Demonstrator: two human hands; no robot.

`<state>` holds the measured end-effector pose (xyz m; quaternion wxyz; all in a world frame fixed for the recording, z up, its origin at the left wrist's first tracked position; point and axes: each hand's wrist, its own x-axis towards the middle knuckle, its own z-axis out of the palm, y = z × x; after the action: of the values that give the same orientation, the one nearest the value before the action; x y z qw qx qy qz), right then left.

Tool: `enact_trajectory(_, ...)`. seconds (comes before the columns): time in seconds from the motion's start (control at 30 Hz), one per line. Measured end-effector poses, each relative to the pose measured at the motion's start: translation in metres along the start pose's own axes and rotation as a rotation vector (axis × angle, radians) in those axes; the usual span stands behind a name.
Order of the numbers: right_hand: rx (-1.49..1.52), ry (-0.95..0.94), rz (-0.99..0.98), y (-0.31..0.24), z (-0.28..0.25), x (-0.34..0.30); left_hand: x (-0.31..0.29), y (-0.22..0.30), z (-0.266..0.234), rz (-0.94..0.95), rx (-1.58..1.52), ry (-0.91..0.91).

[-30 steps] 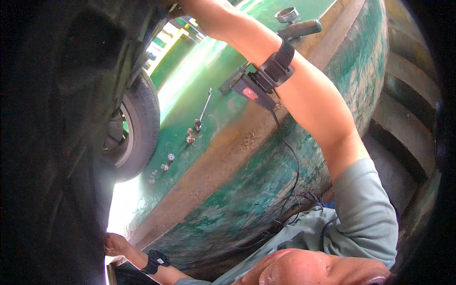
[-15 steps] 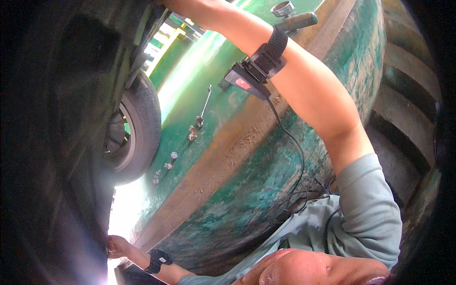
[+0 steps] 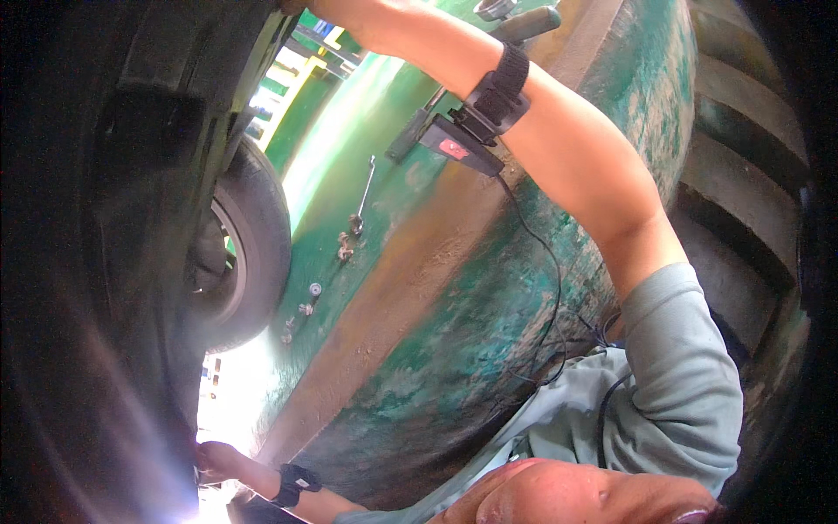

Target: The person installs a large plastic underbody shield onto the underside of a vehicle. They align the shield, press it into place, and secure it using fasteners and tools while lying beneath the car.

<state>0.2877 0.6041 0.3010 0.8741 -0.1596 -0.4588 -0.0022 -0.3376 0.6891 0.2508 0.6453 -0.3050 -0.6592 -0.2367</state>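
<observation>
My right arm reaches up across the view, and my right hand meets the dark vehicle underside at the top edge. Its fingers are cut off or lost in shadow. At the lower left, my left hand is against the same dark underside, beside a bright glare. Its fingers look curled in, and whatever they hold is hidden. Below the right forearm, an open-ended wrench lies on the green surface. Several small bolts or nuts lie in a row from its end.
A tyred wheel stands at the left. A long tool with a dark grip passes behind my forearm, near a metal cup. A cable hangs from the black device strapped to my forearm. Dark steps lie at right.
The view has shifted slightly, so the wrench, bolts and wheel sit a little further left. Both hands keep to the vehicle underside; the left appears slightly lower.
</observation>
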Motion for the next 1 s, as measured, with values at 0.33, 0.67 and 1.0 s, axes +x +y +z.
enact_trajectory(0.33, 0.251, 0.074, 0.105, 0.013, -0.015, 0.021, 0.003, 0.009, 0.007, 0.042, -0.154, 0.133)
enact_trajectory(0.67, 0.22, -0.028, -0.014, 0.027, -0.026, 0.026, -0.022, 0.015, -0.006, 0.075, -0.172, 0.131)
enact_trajectory(1.0, 0.022, -0.109, 0.026, 0.008, -0.042, 0.023, -0.031, 0.015, 0.004, 0.108, -0.313, 0.142)
